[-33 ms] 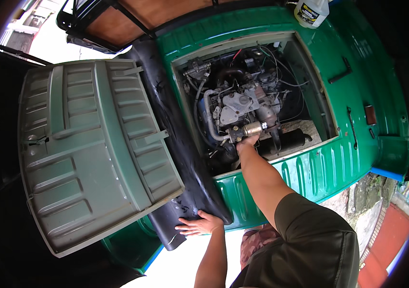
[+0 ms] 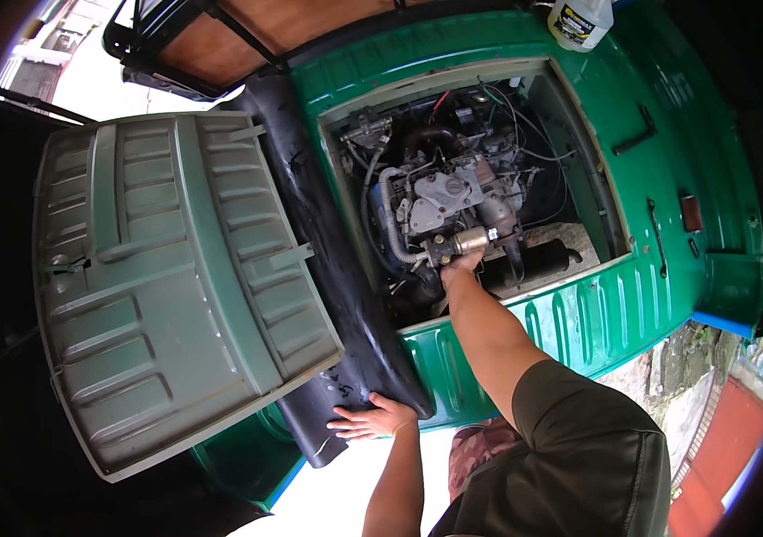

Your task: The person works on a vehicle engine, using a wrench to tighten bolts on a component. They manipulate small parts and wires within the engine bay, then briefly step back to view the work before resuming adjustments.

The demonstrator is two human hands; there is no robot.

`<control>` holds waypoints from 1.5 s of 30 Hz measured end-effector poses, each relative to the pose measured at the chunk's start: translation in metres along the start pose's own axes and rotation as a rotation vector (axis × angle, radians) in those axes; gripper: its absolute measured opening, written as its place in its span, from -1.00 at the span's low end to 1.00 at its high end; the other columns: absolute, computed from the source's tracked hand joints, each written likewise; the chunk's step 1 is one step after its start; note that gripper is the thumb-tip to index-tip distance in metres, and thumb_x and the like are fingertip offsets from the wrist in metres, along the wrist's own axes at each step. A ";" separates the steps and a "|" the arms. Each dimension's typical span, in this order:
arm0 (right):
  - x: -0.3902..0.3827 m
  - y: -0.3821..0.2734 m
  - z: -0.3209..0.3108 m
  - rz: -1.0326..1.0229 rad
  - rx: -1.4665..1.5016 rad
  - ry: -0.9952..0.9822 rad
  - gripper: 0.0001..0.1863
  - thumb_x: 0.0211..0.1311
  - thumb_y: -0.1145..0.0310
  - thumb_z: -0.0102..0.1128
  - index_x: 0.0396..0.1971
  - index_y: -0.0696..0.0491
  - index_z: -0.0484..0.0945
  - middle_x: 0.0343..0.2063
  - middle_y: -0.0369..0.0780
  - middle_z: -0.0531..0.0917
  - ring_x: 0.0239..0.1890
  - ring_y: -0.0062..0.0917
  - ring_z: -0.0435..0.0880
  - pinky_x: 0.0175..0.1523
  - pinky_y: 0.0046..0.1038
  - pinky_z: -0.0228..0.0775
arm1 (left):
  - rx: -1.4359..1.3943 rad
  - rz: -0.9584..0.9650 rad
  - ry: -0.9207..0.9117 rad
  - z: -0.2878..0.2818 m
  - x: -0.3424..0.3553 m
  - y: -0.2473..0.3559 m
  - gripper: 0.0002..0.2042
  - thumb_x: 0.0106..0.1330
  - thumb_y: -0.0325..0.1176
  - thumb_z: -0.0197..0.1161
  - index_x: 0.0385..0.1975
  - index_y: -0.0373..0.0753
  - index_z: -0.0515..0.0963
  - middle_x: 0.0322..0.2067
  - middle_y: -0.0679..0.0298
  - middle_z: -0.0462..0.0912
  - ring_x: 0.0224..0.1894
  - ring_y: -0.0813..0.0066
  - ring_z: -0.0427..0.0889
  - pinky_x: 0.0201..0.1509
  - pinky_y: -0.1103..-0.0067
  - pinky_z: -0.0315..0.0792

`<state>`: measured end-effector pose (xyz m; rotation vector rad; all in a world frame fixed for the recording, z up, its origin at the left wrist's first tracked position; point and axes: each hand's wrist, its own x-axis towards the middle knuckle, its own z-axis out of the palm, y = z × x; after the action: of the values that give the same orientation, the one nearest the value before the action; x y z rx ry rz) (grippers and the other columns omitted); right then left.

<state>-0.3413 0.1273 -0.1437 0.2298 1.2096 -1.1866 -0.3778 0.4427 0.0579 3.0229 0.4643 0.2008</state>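
My right arm reaches down into the square engine bay of a green vehicle floor. There my right hand [image 2: 463, 265] is just below a brass-coloured metal cylinder [image 2: 470, 240] fixed to the engine [image 2: 449, 195]. The fingers are tucked under that part and hidden, so their grip does not show. My left hand [image 2: 380, 419] lies with spread fingers on the near end of a long black padded cushion [image 2: 359, 327]. It holds nothing. A ribbed grey hose [image 2: 390, 215] runs down the engine's left side toward the part near my right hand.
A grey-green ribbed metal cover [image 2: 175, 268] leans at the left, beyond the cushion. On the green floor [image 2: 570, 336] to the right lie a black angled tool [image 2: 637, 132], a wrench [image 2: 657, 237] and a small brown case [image 2: 690, 215]. A white jug [image 2: 580, 25] stands at the back.
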 end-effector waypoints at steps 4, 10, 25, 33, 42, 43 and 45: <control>0.016 0.003 -0.012 -0.012 0.008 -0.041 -0.34 0.39 -0.44 -0.17 -0.01 -0.16 0.55 -0.11 -0.29 0.63 -0.02 -0.35 0.65 0.19 -0.17 0.51 | 0.002 0.023 0.022 0.002 -0.001 0.002 -0.07 0.40 0.50 -0.30 0.59 -0.06 -0.02 0.63 0.03 -0.33 0.62 -0.24 -0.28 0.57 -0.18 -0.30; 0.001 0.007 -0.011 0.074 0.016 -0.039 -0.34 0.37 -0.45 -0.15 -0.01 -0.17 0.53 -0.09 -0.30 0.62 -0.01 -0.34 0.64 0.18 -0.16 0.51 | 0.029 0.030 0.045 0.002 0.002 -0.004 -0.06 0.41 0.51 -0.35 0.58 -0.12 -0.02 0.62 -0.06 -0.28 0.60 -0.34 -0.25 0.56 -0.20 -0.27; 0.003 0.015 -0.022 0.206 0.014 0.001 -0.41 0.42 -0.30 -0.09 0.03 -0.13 0.59 0.00 -0.28 0.65 0.07 -0.35 0.65 0.30 -0.14 0.45 | 0.056 0.030 0.045 0.001 0.000 -0.004 -0.07 0.41 0.50 -0.32 0.59 -0.08 -0.02 0.63 0.02 -0.30 0.61 -0.27 -0.24 0.58 -0.16 -0.31; 0.006 0.016 -0.022 0.170 0.017 0.105 -0.44 0.35 -0.31 -0.04 0.01 -0.17 0.58 -0.06 -0.32 0.66 0.01 -0.39 0.67 0.22 -0.16 0.52 | 0.026 0.047 -0.029 -0.019 0.005 -0.003 -0.15 0.40 0.20 0.15 0.55 -0.15 0.05 0.61 -0.02 -0.24 0.59 -0.25 -0.16 0.58 -0.14 -0.25; 0.014 0.008 -0.030 0.220 0.132 -0.011 -0.43 0.37 -0.31 -0.10 -0.02 -0.14 0.55 -0.07 -0.26 0.63 0.01 -0.31 0.65 0.23 -0.10 0.52 | -0.646 1.090 -0.260 -0.060 0.100 0.242 -0.47 0.30 -0.38 0.34 0.26 -0.31 0.37 0.38 -0.15 0.30 0.46 -0.26 0.21 0.53 0.02 0.09; 0.020 0.012 -0.036 0.190 0.149 -0.053 -0.44 0.37 -0.29 -0.10 -0.02 -0.13 0.55 -0.08 -0.25 0.63 -0.01 -0.30 0.65 0.22 -0.09 0.53 | -0.584 1.162 -0.233 -0.037 0.127 0.279 -0.46 0.28 -0.39 0.36 0.26 -0.29 0.40 0.38 -0.14 0.31 0.46 -0.30 0.21 0.53 0.01 0.10; 0.022 0.020 -0.038 0.265 0.162 -0.098 -0.48 0.37 -0.23 -0.11 -0.06 -0.12 0.55 -0.12 -0.23 0.63 -0.03 -0.27 0.66 0.21 -0.05 0.53 | -0.498 1.200 -0.221 0.012 0.176 0.330 -0.35 0.26 -0.31 0.39 0.36 -0.23 0.34 0.48 -0.12 0.15 0.52 -0.25 0.10 0.57 0.08 0.07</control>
<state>-0.3504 0.1498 -0.1855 0.4343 0.9652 -1.0511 -0.1124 0.1813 0.0978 2.3611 -1.2308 0.0187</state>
